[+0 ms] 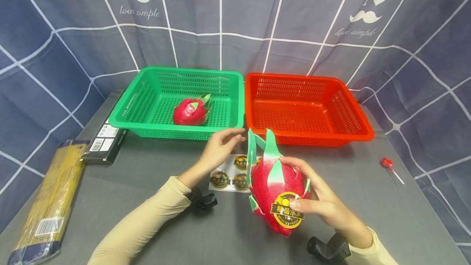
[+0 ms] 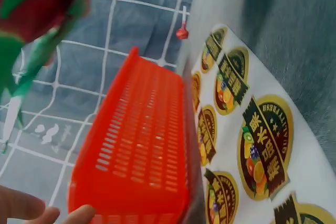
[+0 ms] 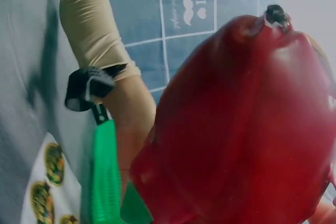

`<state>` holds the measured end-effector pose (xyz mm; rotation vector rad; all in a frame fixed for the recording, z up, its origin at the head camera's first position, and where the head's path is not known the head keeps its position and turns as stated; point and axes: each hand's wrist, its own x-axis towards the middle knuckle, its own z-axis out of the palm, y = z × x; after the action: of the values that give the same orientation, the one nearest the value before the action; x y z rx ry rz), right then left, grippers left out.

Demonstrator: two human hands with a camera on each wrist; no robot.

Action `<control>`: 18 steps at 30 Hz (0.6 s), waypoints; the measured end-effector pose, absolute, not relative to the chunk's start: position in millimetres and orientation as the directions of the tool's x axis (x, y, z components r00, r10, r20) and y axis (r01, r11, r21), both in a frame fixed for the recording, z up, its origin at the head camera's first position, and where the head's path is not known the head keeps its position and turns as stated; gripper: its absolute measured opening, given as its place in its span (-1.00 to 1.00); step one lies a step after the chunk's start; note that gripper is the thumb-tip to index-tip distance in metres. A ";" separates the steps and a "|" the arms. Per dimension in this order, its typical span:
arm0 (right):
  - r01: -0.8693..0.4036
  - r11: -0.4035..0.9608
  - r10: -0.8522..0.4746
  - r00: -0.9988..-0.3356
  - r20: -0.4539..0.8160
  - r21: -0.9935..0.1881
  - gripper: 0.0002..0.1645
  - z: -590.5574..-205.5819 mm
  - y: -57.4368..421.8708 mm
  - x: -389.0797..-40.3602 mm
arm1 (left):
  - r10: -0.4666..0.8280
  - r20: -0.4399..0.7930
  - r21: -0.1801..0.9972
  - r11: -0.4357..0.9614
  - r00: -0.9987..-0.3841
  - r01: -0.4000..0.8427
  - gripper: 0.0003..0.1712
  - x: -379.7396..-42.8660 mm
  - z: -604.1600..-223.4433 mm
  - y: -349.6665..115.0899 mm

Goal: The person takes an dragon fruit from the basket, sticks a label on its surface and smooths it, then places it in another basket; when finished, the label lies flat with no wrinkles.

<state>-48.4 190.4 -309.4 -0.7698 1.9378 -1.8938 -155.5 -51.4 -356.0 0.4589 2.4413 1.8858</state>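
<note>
My right hand (image 1: 325, 205) grips a red dragon fruit (image 1: 266, 187) with green-tipped leaves, raised over the front of the table. A round gold-and-black sticker (image 1: 285, 218) sits on its lower side, with the right thumb laid across the sticker's edge. In the right wrist view the red skin of the dragon fruit (image 3: 236, 129) fills most of the picture. Left of the fruit, my left hand (image 1: 217, 150) hovers by the green basket's near corner, fingers loosely bent around nothing. Below it lies a white sheet of matching round stickers (image 1: 214, 187), partly hidden behind the fruit.
At the back, a green basket (image 1: 176, 133) holds another dragon fruit (image 1: 187, 113). Beside it stands a red basket (image 1: 309, 138). A black box (image 1: 106, 146) and a long yellow packet (image 1: 55, 199) lie at left. On the right is a red lollipop (image 1: 387, 162).
</note>
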 end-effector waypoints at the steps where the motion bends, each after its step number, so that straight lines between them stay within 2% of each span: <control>1: -0.160 -0.031 -0.574 -0.806 0.148 -0.987 -0.16 -307.6 191.3 -49.3 | 0.253 0.165 0.943 0.243 -0.953 0.228 -0.63 -158.1 -356.7 -49.0; 6: -0.180 -0.064 -0.519 -0.834 0.187 -0.982 -0.14 -301.2 192.5 -57.1 | 0.295 0.152 0.913 0.324 -0.943 0.249 -0.47 -163.6 -360.5 -32.7; 10: -0.187 -0.107 -0.455 -0.864 0.216 -0.976 -0.17 -296.7 191.0 -66.8 | 0.292 0.101 0.901 0.378 -0.951 0.212 -0.38 -167.5 -364.1 -21.7; 18: -0.137 -0.194 -0.353 -0.914 0.199 -0.971 -0.24 -286.3 187.0 -107.9 | 0.198 0.129 0.878 0.433 -0.972 0.205 -0.37 -175.2 -367.5 -9.9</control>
<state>-107.9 187.0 -286.3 -0.5841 1.8945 -2.2472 -175.2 -9.9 -367.5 0.3751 2.6645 1.6345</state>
